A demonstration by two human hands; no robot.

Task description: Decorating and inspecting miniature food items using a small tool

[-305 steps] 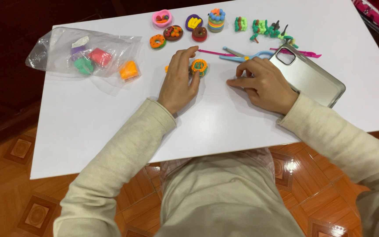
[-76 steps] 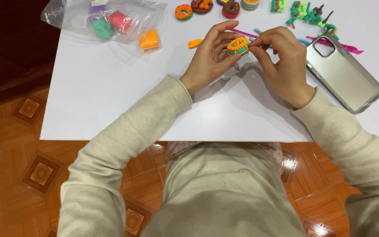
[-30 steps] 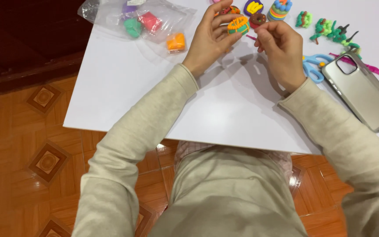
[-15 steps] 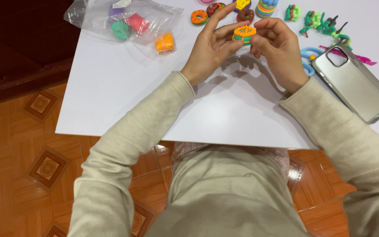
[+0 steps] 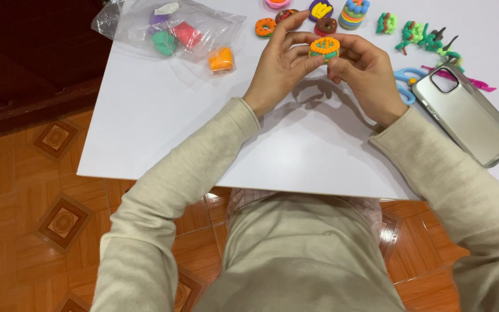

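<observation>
left hand [image 5: 278, 72] + right hand [image 5: 365, 69]: both pinching the little orange-and-green clay ring [image 5: 324, 48], held up above the white table [image 5: 163, 133] | feels like: light, soft, dents easy | grip: outer rim, fingertips only

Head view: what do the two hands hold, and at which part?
Both the left hand and the right hand hold one small orange-and-green clay piece by its opposite sides, with the fingertips.

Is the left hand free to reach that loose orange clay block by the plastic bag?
Probably not right away: the left hand and right hand both grip the small orange clay piece. The path to the orange block looks unobstructed.
</observation>
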